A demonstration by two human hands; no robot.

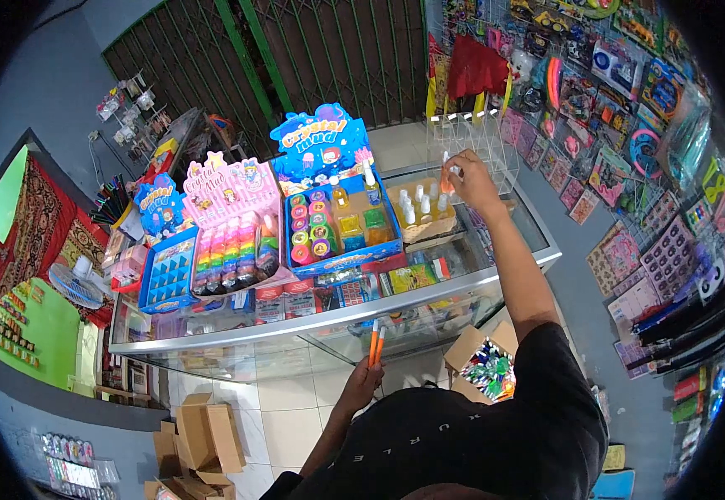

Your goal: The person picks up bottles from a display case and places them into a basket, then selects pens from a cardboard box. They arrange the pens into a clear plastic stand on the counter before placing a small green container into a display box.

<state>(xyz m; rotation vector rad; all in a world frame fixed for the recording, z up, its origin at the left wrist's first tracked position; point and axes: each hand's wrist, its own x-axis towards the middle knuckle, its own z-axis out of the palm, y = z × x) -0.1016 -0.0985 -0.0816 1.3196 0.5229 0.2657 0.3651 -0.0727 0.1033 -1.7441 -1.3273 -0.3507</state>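
Note:
My left hand (364, 382) is closed around two orange pens (376, 342) with pale tips, held upright in front of the glass counter's front edge. At the counter's right part, my right hand (469, 177) pinches a small bottle (446, 173) with orange contents and a white top. Just left of that hand, several white-capped bottles (423, 204) stand in a low cardboard box (431, 231). Beside them is a blue Crystal Mud display box (346, 265) with colourful tubs and yellow bottles. A clear rack (496, 154) stands behind my right hand.
A pink display box (237, 287) and another blue one (169, 307) stand on the left of the glass counter (337, 311). Below, an open carton (465, 348) holds shiny wrapped items. Empty cartons (198, 433) lie at lower left. Packaged toys (617, 67) hang on the right wall.

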